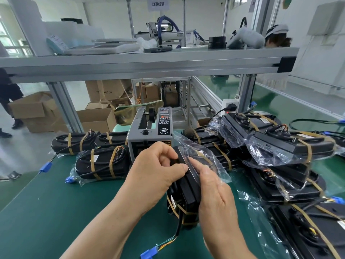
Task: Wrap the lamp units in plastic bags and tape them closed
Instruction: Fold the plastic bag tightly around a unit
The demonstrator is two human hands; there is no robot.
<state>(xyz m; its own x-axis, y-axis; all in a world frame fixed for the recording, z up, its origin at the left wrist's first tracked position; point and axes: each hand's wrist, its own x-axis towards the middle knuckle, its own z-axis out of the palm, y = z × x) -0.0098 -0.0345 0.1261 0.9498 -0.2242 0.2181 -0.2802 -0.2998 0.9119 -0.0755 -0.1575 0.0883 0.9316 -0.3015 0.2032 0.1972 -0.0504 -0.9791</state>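
Clear plastic film bag (205, 159) covers the far, upper end of a black oblong plastic lamp unit (188, 195). The unit is held on edge over the green matted desk (56, 206), just in front of the grey tape dispenser (149, 131). Its long axis runs away from the body, tilted up toward the dispenser. A cable with a blue connector (148, 253) trails off the near end. Left hand (156, 171): grip clamped, curled fingers and thumb pinching the lamp unit's upper end at the film's edge. Right hand (214, 195): grip apart, fingers laid fairly straight along the film on the right flank, thumb hidden. How far down the film reaches is unclear. Judgement: slack film lies beyond the upper end and to the right, so the right hand is nearer to gather it, working along the long axis. Room: bare desk to the near left, its left edge well apart. Banded, bagged units (102, 163) lie far left; a loose stack of bagged units (280, 146) crowds the right.
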